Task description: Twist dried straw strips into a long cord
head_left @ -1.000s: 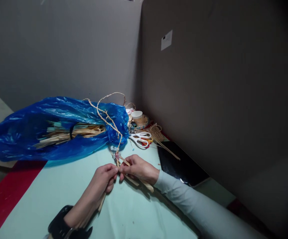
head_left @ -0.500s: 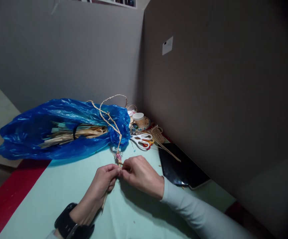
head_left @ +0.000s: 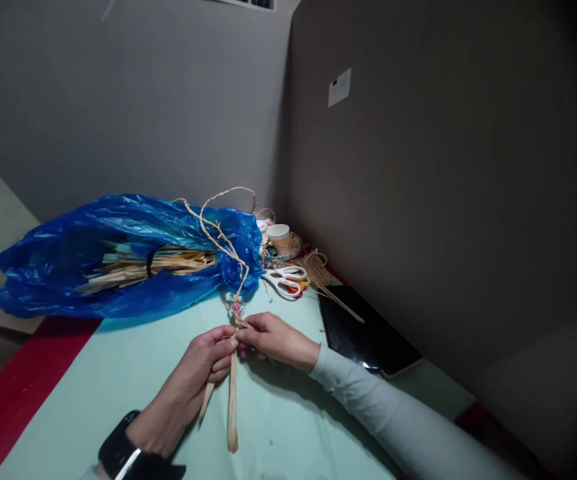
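Note:
Pale dried plant strips [head_left: 233, 407] hang down between my hands. My left hand [head_left: 213, 357] pinches them from the left, with another strip end poking out below its fingers. From the right, my right hand [head_left: 268, 339] is closed on a strip at the same spot, its fingertips meeting the left ones. Above the hands the strips run into a thin twisted cord [head_left: 241, 270], which loops back over a blue plastic bag [head_left: 173, 230]. A small pink piece [head_left: 237, 309] sits where the cord meets the strips.
A bundle of dried strips [head_left: 168, 263] with a black tie lies in the bag. White-handled scissors [head_left: 286, 280], a paper cup [head_left: 278, 233], a twine bundle [head_left: 317, 267] and a black tablet [head_left: 363, 333] lie to the right. Grey panels [head_left: 208, 100] stand behind.
A long strip now hangs freely below the hands. My right hand has turned and moved slightly left, and my left hand has shifted a little.

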`<state>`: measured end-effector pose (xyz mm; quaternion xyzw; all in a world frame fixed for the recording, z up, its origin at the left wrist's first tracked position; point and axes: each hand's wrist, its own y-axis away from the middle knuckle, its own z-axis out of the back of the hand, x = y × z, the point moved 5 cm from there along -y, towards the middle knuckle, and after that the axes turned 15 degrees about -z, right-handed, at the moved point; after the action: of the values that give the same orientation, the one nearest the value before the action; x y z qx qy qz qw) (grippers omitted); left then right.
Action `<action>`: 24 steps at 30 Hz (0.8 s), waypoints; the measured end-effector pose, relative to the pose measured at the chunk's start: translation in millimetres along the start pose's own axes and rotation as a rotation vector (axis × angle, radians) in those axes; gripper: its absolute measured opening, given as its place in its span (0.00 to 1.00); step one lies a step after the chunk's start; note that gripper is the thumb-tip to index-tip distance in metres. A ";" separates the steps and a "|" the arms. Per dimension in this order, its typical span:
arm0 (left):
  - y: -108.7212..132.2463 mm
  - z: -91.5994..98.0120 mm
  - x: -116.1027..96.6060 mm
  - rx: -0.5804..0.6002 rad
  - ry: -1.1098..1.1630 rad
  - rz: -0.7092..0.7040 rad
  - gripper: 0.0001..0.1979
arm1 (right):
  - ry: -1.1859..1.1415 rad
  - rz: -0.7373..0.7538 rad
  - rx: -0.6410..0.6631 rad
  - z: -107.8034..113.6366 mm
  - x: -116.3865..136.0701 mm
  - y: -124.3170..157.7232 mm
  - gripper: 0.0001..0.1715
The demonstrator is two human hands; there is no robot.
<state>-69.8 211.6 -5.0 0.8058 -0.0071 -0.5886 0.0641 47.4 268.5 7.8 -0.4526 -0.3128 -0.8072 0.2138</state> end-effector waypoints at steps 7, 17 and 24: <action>4.9 1.2 -2.5 -0.081 -0.398 -0.096 0.16 | 0.093 0.046 -0.227 7.7 1.1 0.2 0.18; 25.1 -12.3 -29.3 -0.055 -1.076 -0.366 0.14 | 0.041 0.043 -0.293 3.8 -0.7 6.4 0.13; 42.1 -43.3 4.5 0.173 -1.659 -0.531 0.23 | -0.289 -0.120 -0.048 -2.3 -13.8 0.9 0.13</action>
<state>-24.7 173.6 8.4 0.0945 0.0920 -0.9779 -0.1623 53.5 267.1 -4.7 -0.5498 -0.3473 -0.7521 0.1071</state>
